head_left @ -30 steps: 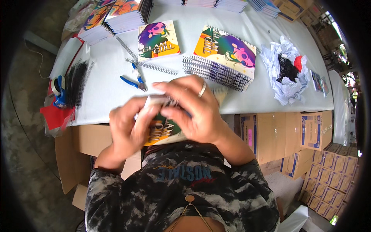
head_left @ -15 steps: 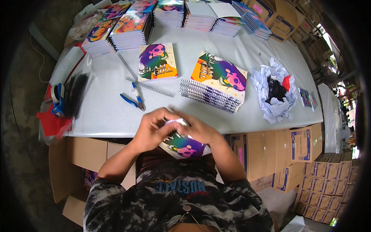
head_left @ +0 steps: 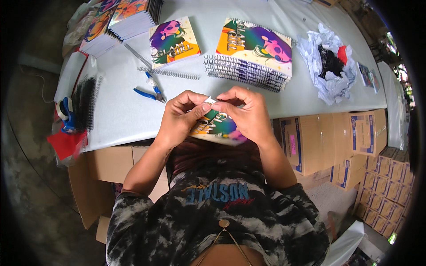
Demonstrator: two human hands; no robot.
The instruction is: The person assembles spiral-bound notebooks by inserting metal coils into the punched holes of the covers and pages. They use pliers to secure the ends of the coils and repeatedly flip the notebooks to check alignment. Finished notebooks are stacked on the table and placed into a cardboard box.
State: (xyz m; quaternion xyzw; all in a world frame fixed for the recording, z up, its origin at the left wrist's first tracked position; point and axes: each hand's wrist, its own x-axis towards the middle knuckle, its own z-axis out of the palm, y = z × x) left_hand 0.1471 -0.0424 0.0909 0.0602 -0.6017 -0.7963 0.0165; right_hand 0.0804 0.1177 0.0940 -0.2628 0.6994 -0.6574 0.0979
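the left hand [head_left: 179, 119] and right hand [head_left: 249, 113] meet by the near edge of the surface [head_left: 122, 117], fingers closed, thumb to forefinger, on the far edge of a colourful notebook [head_left: 220, 129]; a small white tip shows between them. the notebook is close in front of the person's body. beyond the left hand lie blue-handled pliers [head_left: 155, 89] and a wire coil [head_left: 173, 75]; farther right stands a stack of spiral-bound notebooks [head_left: 246, 72].
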